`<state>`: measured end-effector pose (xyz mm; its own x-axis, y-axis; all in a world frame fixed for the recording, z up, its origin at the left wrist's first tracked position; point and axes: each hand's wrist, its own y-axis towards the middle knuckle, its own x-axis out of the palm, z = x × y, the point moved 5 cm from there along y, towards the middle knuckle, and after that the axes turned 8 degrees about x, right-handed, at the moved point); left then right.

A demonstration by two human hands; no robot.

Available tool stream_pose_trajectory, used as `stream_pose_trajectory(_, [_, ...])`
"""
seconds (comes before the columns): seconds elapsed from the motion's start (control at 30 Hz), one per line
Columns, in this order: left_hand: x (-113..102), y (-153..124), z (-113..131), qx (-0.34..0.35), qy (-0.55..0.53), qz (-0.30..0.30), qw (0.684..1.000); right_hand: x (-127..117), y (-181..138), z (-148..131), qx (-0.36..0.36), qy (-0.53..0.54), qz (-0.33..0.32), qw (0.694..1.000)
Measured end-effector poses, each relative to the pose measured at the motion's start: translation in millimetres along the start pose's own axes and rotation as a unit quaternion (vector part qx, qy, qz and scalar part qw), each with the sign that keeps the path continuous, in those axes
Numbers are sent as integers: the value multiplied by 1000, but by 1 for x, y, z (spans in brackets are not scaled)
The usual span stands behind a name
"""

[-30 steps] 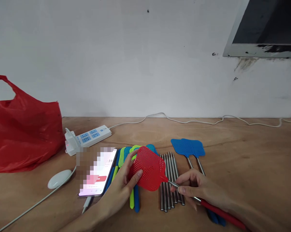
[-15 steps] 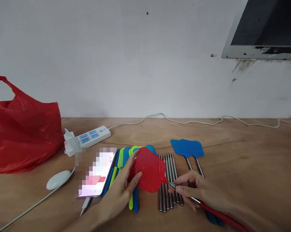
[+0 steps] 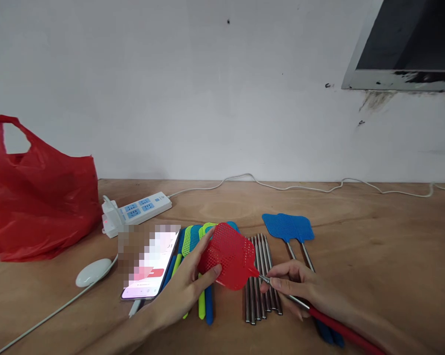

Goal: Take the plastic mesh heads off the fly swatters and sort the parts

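My left hand (image 3: 187, 288) pinches the left edge of a red fly swatter head (image 3: 229, 255), thumb on top. My right hand (image 3: 299, 287) grips the thin metal rod (image 3: 281, 294) that meets the head's socket; the rod runs back to a red handle (image 3: 340, 331) at the lower right. Under the red head lie several green and blue swatter heads with handles (image 3: 203, 305). A row of several bare metal rods (image 3: 259, 281) lies between my hands. Two blue swatters (image 3: 288, 227) lie just beyond my right hand.
The wooden table (image 3: 373, 246) meets a white wall. A phone (image 3: 150, 266) lies left of my left hand. Farther left are a white power strip (image 3: 135, 211), a white oval device (image 3: 92, 272) on a cable, and a red plastic bag (image 3: 37, 197). A white cable (image 3: 299, 186) runs along the wall.
Both hands and the red swatter head have shifted only slightly; the grips are the same. The camera moved a little.
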<state>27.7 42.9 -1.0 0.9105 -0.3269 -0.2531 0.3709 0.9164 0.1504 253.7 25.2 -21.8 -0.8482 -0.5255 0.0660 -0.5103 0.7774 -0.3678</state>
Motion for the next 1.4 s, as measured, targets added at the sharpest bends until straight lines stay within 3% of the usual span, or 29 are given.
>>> stream_pose_trajectory(0.17, [-8,5,-1,14,6,42,999,-11,-4,-1,4,134,87,987])
stream_pose_trajectory(0.37, [-12,8,1,51,6,78,996,-20,-7,-10,-19,252,113,961])
stream_pose_trajectory(0.57, [0,3,12,57,40,18,997,-26,-8,-13,-101,294,169,935])
stream_pose_trajectory(0.83, [19,-5,16,38,137,-112,983,-19,-5,-7,-85,280,157,943])
stream_pose_trajectory(1.23, [29,-17,16,48,196,-133,970,-19,-2,4,-149,68,202,966])
stream_pose_trajectory(1.4, [37,-17,18,34,167,-175,970,-18,0,4,-137,51,211,966])
